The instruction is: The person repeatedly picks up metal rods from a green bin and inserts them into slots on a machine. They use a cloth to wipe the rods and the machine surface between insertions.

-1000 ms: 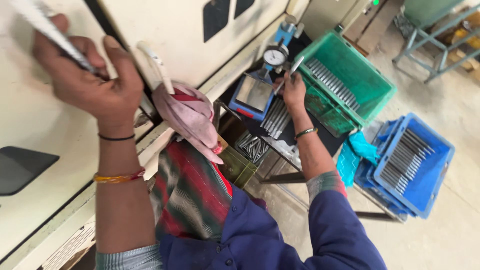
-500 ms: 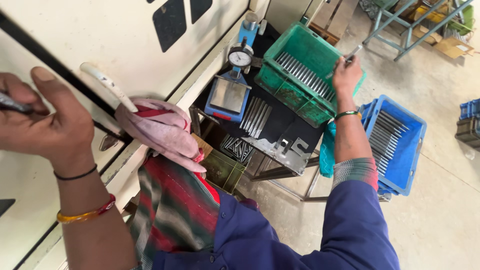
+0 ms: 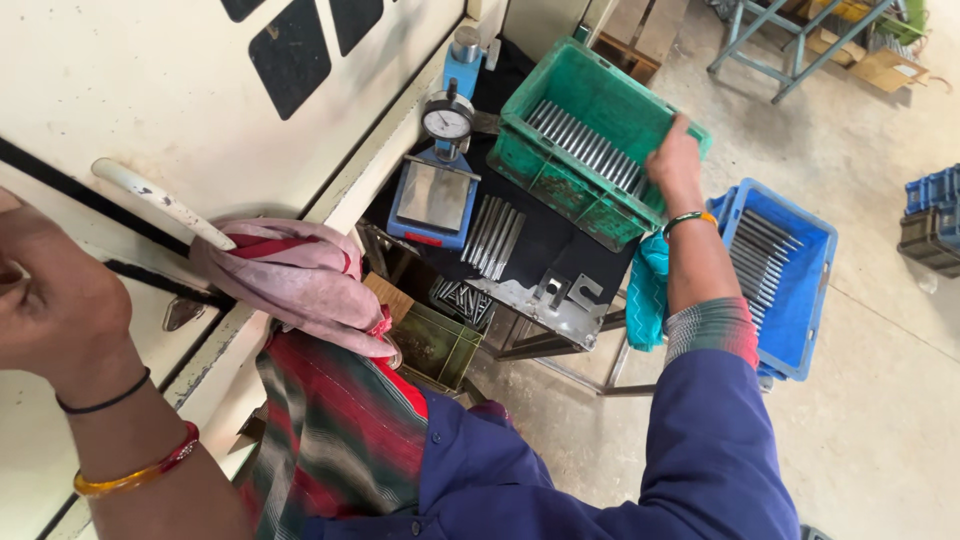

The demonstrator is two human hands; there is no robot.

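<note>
My right hand (image 3: 676,160) reaches out to the right rim of a green plastic crate (image 3: 560,185) that holds a row of grey metal rods (image 3: 585,140). Its fingers curl down over the rim and are hidden, so whether they grip anything is unclear. My left hand (image 3: 55,310) is raised at the far left against a cream machine panel (image 3: 150,90). The fingers are curled and cut off by the frame edge. A pink cloth (image 3: 295,280) hangs over a white lever handle (image 3: 160,200) beside it.
A blue dial-gauge stand (image 3: 440,170) sits on a black-topped table, with several loose rods (image 3: 492,232) next to it. A blue crate (image 3: 790,270) of rods stands to the right, a teal cloth (image 3: 648,290) beside it. A green tin (image 3: 435,345) is below. Metal frames stand far back.
My right hand has moved from above the green crate down onto its right rim. My left hand has shifted further left, and the thin thing it held is out of view.
</note>
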